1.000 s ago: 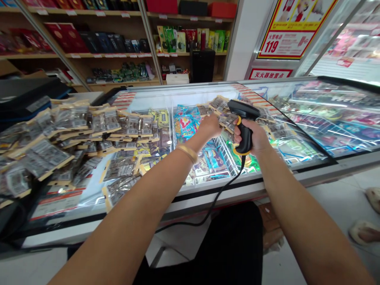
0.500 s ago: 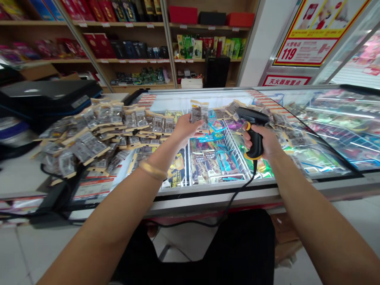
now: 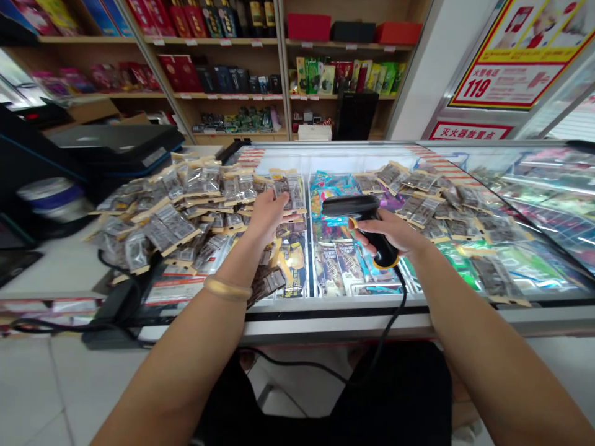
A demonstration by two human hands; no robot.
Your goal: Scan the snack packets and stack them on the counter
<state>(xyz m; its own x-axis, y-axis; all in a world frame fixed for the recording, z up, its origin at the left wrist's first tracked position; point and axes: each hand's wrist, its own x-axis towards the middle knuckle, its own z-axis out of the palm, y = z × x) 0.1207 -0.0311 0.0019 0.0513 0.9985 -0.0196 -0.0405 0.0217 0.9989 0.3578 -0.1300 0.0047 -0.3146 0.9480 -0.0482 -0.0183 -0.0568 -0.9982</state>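
Note:
My left hand (image 3: 268,214) has its thumb and fingers closed on a small snack packet (image 3: 289,189), clear with tan ends, above the freezer's glass top. In my right hand (image 3: 388,232) is a black and yellow barcode scanner (image 3: 353,207), its head pointing left toward that packet. The scanner's cord (image 3: 393,322) hangs over the front edge. A heap of similar packets (image 3: 171,226) lies left of my left hand. More packets (image 3: 423,204) are spread over the glass to the right of the scanner.
Under the glass of the chest freezer (image 3: 325,322) lie bags of frozen goods (image 3: 339,263). On the left counter stand a black machine (image 3: 121,145) and a white and blue tub (image 3: 56,195). Stocked shelves (image 3: 227,96) line the back wall.
The scanner in my right hand has moved left and turned toward the packet. My left hand, still gripping the packet, is a little lower and further left. The view has shifted slightly.

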